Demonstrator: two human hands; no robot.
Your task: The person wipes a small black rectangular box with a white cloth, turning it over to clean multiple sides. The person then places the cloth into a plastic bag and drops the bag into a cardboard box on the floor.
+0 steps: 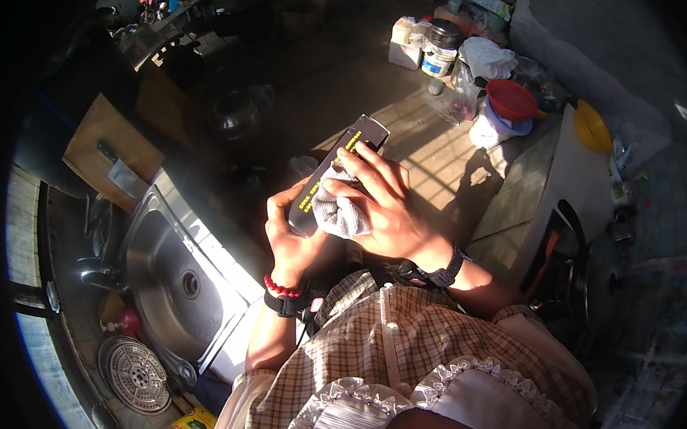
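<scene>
A dark box (324, 172) with yellow writing slants up and to the right in front of my body. My left hand (289, 228) grips its lower left end, thumb on the near side and fingers at the far edge. A crumpled pale grey cloth (340, 209) is bunched under my right hand (380, 204), which presses it against the face of the box. Two of my right fingers reach past the cloth onto the upper part of the box. The underside of the box is hidden.
To the left are a stainless steel sink (177, 285), a cleaver (126, 178) on a wooden cutting board (90, 148), and a round perforated metal rack (135, 373). At the upper right stand a red basin (511, 99) and a lidded tub (437, 61). A wok lid (605, 278) lies right.
</scene>
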